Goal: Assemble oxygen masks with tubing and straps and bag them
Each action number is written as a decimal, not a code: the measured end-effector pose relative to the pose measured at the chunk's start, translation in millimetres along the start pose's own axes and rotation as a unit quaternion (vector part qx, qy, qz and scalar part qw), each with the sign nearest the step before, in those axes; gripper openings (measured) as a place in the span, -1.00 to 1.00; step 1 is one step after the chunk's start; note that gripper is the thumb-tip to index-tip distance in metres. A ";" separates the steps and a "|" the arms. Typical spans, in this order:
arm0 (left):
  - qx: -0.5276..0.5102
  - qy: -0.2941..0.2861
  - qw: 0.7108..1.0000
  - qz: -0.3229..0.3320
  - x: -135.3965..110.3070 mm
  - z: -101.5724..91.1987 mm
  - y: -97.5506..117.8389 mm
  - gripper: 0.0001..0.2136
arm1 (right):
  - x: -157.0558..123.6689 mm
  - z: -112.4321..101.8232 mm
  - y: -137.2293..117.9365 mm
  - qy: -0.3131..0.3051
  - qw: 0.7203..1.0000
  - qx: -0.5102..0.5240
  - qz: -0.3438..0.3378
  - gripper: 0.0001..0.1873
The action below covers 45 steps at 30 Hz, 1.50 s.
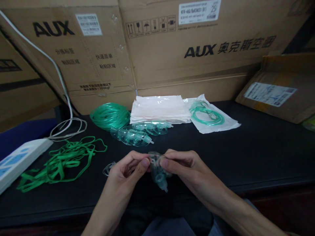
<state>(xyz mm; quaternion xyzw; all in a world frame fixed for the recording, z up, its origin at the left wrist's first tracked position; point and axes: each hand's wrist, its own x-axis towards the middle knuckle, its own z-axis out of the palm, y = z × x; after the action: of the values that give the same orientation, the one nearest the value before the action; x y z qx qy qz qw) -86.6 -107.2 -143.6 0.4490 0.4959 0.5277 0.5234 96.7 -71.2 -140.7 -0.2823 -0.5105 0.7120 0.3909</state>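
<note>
Both my hands meet over the near edge of a black table, gripping one clear plastic oxygen mask. My left hand pinches its top rim with thumb and fingers curled. My right hand pinches the other side of the rim, fingers closed. The mask's tube port points down toward me. A small clear piece lies on the table just left of my left hand.
Several clear masks lie beyond my hands. Green elastic straps sprawl at left, by a white power strip. Coiled green tubing, stacked white bags and a bagged tube sit before cardboard boxes.
</note>
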 end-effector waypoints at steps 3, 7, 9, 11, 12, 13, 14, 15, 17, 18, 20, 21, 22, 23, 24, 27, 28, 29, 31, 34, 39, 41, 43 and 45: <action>-0.021 -0.012 1.000 -0.011 -0.2 -1.3 0.6 -0.76 | 0.2 -0.2 0.5 0.011 1.000 -0.012 -0.005 -0.69; -0.026 0.016 0.999 -0.040 0.8 -4.4 -0.2 -0.75 | 1.1 2.1 2.6 0.047 0.998 -0.037 -0.031 -0.68; -0.028 0.030 0.998 -0.047 2.1 -6.0 -0.5 -0.73 | 1.3 3.7 3.9 0.064 0.996 -0.052 -0.044 -0.70; -0.040 0.034 0.997 -0.048 3.6 -6.9 0.3 -0.71 | 0.9 5.0 5.2 0.077 0.993 -0.075 -0.058 -0.72; -0.049 0.034 0.997 -0.050 4.2 -7.0 1.1 -0.70 | 0.6 5.3 5.8 0.083 0.990 -0.088 -0.066 -0.72; -0.056 0.034 0.996 -0.053 4.7 -6.9 2.1 -0.67 | 0.3 5.6 6.4 0.088 0.988 -0.101 -0.074 -0.73; -0.059 0.033 0.996 -0.057 4.9 -6.7 2.9 -0.64 | 0.0 5.7 7.0 0.092 0.986 -0.113 -0.081 -0.74; -0.060 0.032 0.996 -0.061 5.0 -6.6 3.6 -0.61 | -0.3 5.6 7.5 0.093 0.984 -0.122 -0.085 -0.74; -0.055 0.030 0.996 -0.064 4.6 -6.8 3.7 -0.59 | -0.4 5.2 8.3 0.092 0.983 -0.134 -0.091 -0.74; -0.049 0.030 0.996 -0.062 4.5 -7.3 3.1 -0.62 | -0.3 4.8 8.6 0.092 0.982 -0.138 -0.092 -0.73; -0.033 0.032 0.998 -0.052 4.5 -8.7 1.0 -0.69 | 0.0 3.9 9.1 0.090 0.981 -0.144 -0.095 -0.72; -0.024 0.031 0.998 -0.044 4.8 -9.5 -0.4 -0.72 | 0.2 3.4 9.3 0.090 0.980 -0.148 -0.096 -0.73; -0.017 0.029 0.999 -0.036 5.3 -10.3 -1.7 -0.75 | 0.2 2.9 9.7 0.089 0.980 -0.151 -0.097 -0.74; -0.011 0.025 0.999 -0.027 5.8 -10.8 -2.9 -0.77 | 0.3 2.5 10.0 0.087 0.979 -0.153 -0.098 -0.75; -0.005 0.021 1.000 -0.018 6.2 -11.2 -3.9 -0.79 | 0.2 2.2 10.3 0.088 0.979 -0.153 -0.101 -0.76; 0.010 0.015 1.000 0.009 6.4 -11.8 -5.6 -0.83 | -0.1 1.7 11.1 0.088 0.978 -0.154 -0.108 -0.79; 0.014 0.013 1.000 0.017 6.0 -12.0 -5.8 -0.83 | -0.2 1.6 11.3 0.088 0.978 -0.155 -0.111 -0.79; 0.018 0.012 1.000 0.023 5.5 -12.2 -5.7 -0.83 | -0.2 1.5 11.4 0.088 0.977 -0.157 -0.111 -0.79; 0.024 0.007 0.999 0.028 4.3 -12.7 -5.0 -0.84 | -0.2 1.1 11.6 0.087 0.977 -0.159 -0.111 -0.80; 0.030 0.000 0.999 0.031 3.6 -12.7 -3.3 -0.88 | 0.1 0.2 12.0 0.081 0.976 -0.164 -0.115 -0.84; 0.035 -0.002 0.998 0.048 4.7 -11.7 -4.9 -0.92 | 1.0 0.6 13.5 0.088 0.968 -0.184 -0.147 -0.87; 0.038 -0.001 0.998 0.058 4.6 -11.8 -7.2 -0.92 | 0.6 1.6 13.8 0.092 0.963 -0.194 -0.160 -0.87; 0.044 0.005 0.997 0.065 4.1 -11.8 -9.1 -0.91 | -0.4 2.4 13.7 0.095 0.961 -0.203 -0.164 -0.86; 0.049 0.016 0.996 0.072 3.5 -11.3 -10.1 -0.91 | -1.8 2.9 13.0 0.097 0.959 -0.208 -0.165 -0.86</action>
<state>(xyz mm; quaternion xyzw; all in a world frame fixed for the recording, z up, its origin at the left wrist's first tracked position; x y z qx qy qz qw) -96.9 -104.7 -155.1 0.4999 0.4957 0.5465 0.4536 91.9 -76.5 -152.1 -0.3369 -0.6463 0.4850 0.4832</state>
